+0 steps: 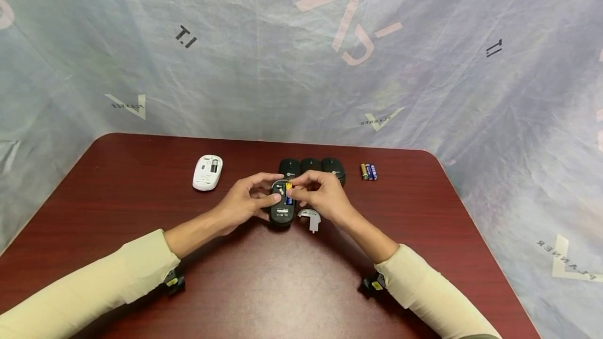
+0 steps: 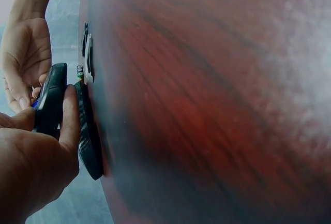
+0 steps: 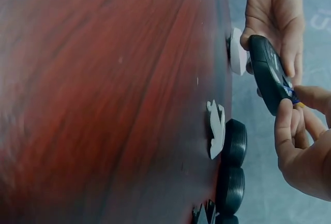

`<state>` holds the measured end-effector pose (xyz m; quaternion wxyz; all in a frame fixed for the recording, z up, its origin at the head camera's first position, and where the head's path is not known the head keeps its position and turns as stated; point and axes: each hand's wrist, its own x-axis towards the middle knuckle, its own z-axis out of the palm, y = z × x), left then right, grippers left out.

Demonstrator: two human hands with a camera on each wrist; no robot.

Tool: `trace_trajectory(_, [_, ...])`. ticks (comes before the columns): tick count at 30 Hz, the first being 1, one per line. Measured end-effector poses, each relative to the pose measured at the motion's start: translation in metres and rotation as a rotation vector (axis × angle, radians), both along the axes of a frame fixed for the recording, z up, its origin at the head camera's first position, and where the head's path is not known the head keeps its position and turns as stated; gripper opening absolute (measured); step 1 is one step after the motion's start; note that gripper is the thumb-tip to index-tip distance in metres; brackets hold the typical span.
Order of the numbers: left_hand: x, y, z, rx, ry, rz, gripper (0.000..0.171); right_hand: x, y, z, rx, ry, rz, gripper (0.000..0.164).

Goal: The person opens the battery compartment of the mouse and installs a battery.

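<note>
A black computer mouse (image 1: 281,211) is held underside up above the table, its battery bay uncovered. My left hand (image 1: 239,200) grips it by the left side, thumb on the underside and fingers beneath, as the left wrist view shows. A blue battery with a yellow end (image 1: 289,199) lies at the bay. My right hand (image 1: 325,195) pinches this battery between thumb and forefinger at the mouse's upper right; the fingertips partly hide it. Just right of the mouse, a loose grey battery cover (image 1: 311,217) lies on the table, also seen as a pale cover (image 3: 216,131) in the right wrist view.
Several black mice (image 1: 311,165) stand in a row behind the hands. A white mouse (image 1: 208,172) lies underside up at the left, its bay exposed. Several loose batteries (image 1: 369,171) lie at the back right. A grey printed sheet (image 1: 264,67) hangs behind the red-brown table (image 1: 282,286).
</note>
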<state>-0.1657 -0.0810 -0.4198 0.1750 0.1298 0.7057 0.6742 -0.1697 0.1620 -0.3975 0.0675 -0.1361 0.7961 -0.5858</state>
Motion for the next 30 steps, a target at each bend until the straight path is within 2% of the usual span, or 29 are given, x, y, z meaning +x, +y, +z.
trace_trajectory(4, [-0.0014, 0.0008, 0.001, 0.007, 0.003, 0.007, 0.058, 0.0003, 0.0017, 0.0026, 0.104, 0.088, 0.005, 0.021])
trace_trajectory(7, [-0.0022, 0.0015, 0.0008, 0.013, -0.003, 0.008, 0.058, 0.0007, 0.0034, 0.0056, 0.165, 0.113, 0.0, 0.024])
trace_trajectory(9, [-0.0019, 0.0017, 0.0013, 0.017, -0.008, 0.011, 0.058, 0.0006, 0.0042, 0.007, 0.15, 0.071, 0.006, 0.028])
trace_trajectory(14, [-0.0004, 0.0021, 0.0005, 0.018, -0.013, 0.014, 0.057, -0.0007, 0.0039, 0.0062, 0.037, -0.158, 0.046, 0.044])
trace_trajectory(17, [0.0009, 0.003, 0.0, 0.02, -0.016, 0.017, 0.057, -0.0014, 0.0031, 0.0053, 0.031, -0.221, 0.079, 0.049])
trace_trajectory(22, [0.0031, 0.0032, -0.0014, 0.021, -0.016, 0.023, 0.057, -0.0024, 0.0025, 0.0036, 0.031, -0.211, 0.104, 0.045])
trace_trajectory(30, [0.0058, 0.0018, -0.0027, 0.013, -0.017, 0.03, 0.055, -0.0007, -0.0004, -0.0003, 0.068, -0.146, 0.105, 0.035])
